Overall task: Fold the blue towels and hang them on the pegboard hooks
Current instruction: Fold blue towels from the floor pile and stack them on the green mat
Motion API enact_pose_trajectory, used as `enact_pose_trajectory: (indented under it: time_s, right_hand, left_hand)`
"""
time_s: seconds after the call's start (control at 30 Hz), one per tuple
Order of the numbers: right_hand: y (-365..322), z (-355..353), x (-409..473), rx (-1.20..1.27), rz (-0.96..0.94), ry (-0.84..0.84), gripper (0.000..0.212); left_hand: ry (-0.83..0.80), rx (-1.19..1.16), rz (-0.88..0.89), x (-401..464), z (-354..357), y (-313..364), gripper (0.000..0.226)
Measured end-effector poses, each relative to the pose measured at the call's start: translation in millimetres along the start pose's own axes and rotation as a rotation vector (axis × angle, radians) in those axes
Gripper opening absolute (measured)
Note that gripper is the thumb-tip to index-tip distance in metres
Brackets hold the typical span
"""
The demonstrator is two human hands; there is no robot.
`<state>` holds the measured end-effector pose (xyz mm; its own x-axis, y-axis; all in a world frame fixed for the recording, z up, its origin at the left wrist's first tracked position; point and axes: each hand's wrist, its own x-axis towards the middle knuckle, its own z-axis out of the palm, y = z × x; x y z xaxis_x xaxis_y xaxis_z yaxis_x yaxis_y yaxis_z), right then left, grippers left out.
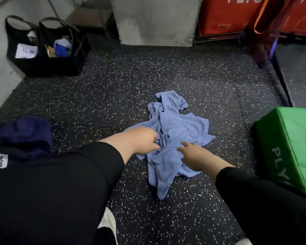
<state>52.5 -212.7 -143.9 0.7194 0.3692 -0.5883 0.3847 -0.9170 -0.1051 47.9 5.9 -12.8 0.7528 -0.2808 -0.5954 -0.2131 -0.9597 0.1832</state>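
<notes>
On the speckled floor (113,89), the towels (175,131) are lying in a crumpled heap, long axis running away from the person. The left hand (141,140) is curling its fingers into the folds, seemingly gripping cloth; the right hand (194,156) is resting open-fingered on top. A green box (290,145) is sitting right of the fingers, black bags (44,48) far left.

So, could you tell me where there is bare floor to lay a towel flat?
Bare speckled floor lies between the black bags and the blue towels, and beyond the pile toward the grey block. It is tight by the green box.
</notes>
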Motion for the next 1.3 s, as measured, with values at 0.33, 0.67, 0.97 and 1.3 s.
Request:
enact_pose_trajectory:
  time_s: [0.33,0.67,0.97,1.3]
  right_hand:
    - [-23.5,43.9,50.3,-0.236,-0.098,0.041,0.040]
    - [-17.9,-2.2,47.5,0.191,-0.102,0.344,0.007]
    - [-11.8,-140.4,-54.9,0.706,-0.012,0.592,0.028]
    - [-42.2,-195.3,-215.3,0.799,-0.194,0.723,0.019]
  left_hand:
    - [-0.164,0.078,-0.008,28.3,22.5,-3.8,0.042]
    - [-0.108,0.099,-0.080,29.4,14.6,-2.7,0.043]
    - [0.335,-0.241,-0.003,-13.6,-37.0,16.9,0.073]
    - [0.618,-0.673,0.281,-113.6,-73.7,75.0,0.028]
